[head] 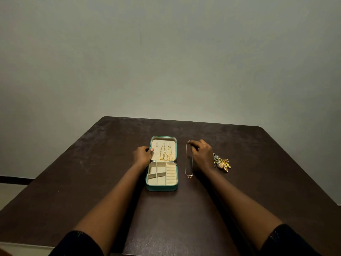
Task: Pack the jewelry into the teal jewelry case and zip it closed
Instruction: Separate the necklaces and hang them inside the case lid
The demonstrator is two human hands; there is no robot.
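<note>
The teal jewelry case [161, 188] lies open on the dark table, cream-lined, lid standing at the far side. Two gold chains [166, 153] hang on hooks inside the lid. The lower half has dividers and ring rolls with nothing in them. My left hand [142, 155] grips the lid's left edge. My right hand [202, 154] pinches the top end of a thin rose-gold necklace [186, 163], which trails down toward me to a small ring pendant just right of the case.
A small heap of gold and silver jewelry [222, 162] lies on the table [92, 172] just right of my right hand. A plain wall stands behind the table's far edge.
</note>
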